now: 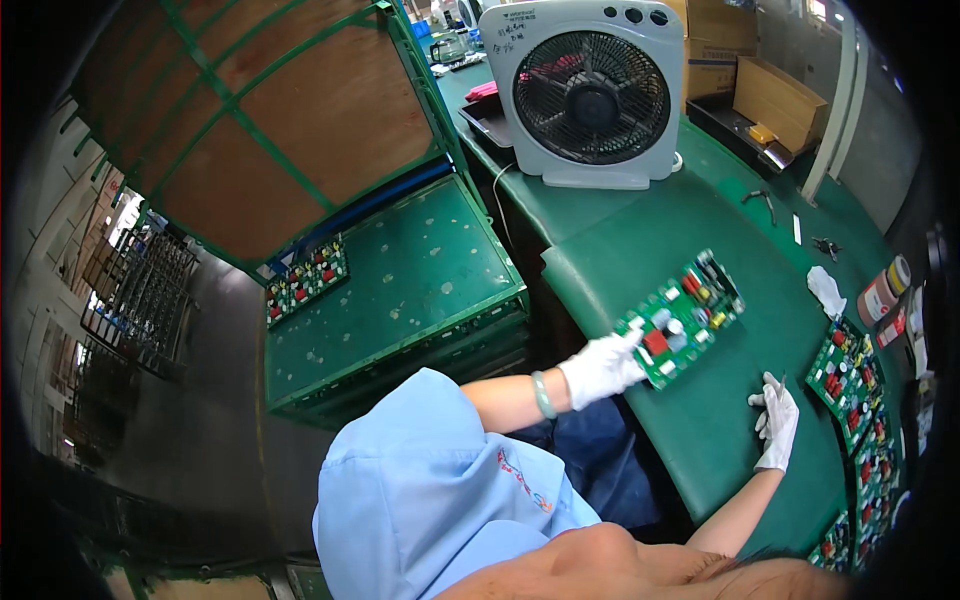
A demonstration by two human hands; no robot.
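My left hand (603, 372), in a white glove, grips the near left end of a green circuit board (690, 318). The board is held at a slant over the green bench mat, its red, yellow, white and black components facing up. My right hand (778, 420), also gloved in white, is low over the mat to the right of the board. Its fingers are curled, and a thin dark tip shows by them; what it belongs to is too small to tell. Nearest to that hand are more circuit boards (848, 385) along the right edge.
A grey box fan (590, 95) stands at the bench's back. Pliers (762, 205), a crumpled white cloth (826, 292) and a bottle (880, 295) lie or stand on the right. To the left, a green cart (400, 290) bears another circuit board (306, 280).
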